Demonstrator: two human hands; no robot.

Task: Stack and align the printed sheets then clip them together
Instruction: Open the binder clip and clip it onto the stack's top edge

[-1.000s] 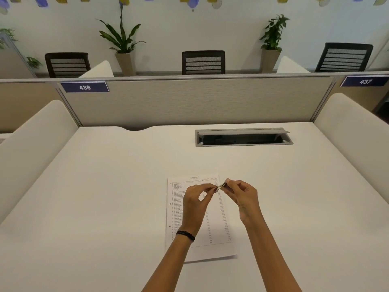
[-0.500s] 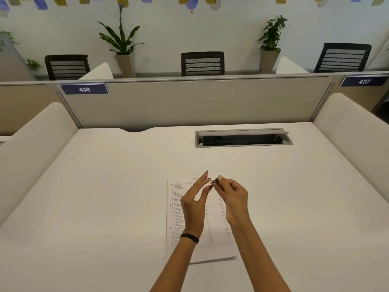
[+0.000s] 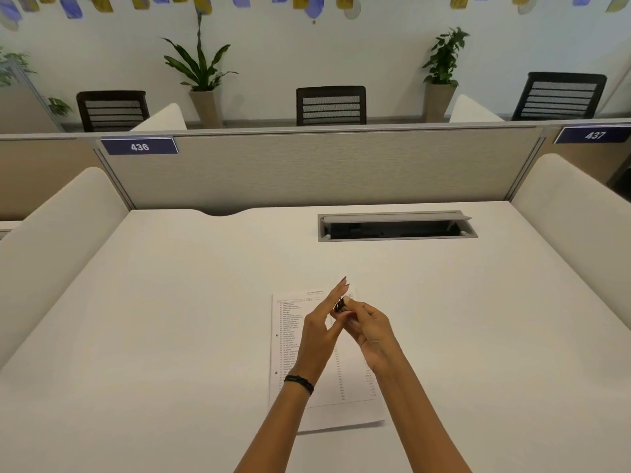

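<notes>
Grey metal frames a long cable slot (image 3: 397, 237) sunk in the bench (image 3: 170, 302), right of centre in the upper middle of the frame. Its lid stands ajar, and the dark inside cannot be made out. The bench is smooth matte white, stretching wide from the printed sheets (image 3: 290, 353) to rounded cream side panels (image 3: 51, 250). The sheets lie flat in a stack, low in the middle. Over their top edge the right hand (image 3: 372, 332) pinches a small dark clip (image 3: 339, 306). The left hand (image 3: 319, 336) holds straight fingers beside it, gripping nothing.
</notes>
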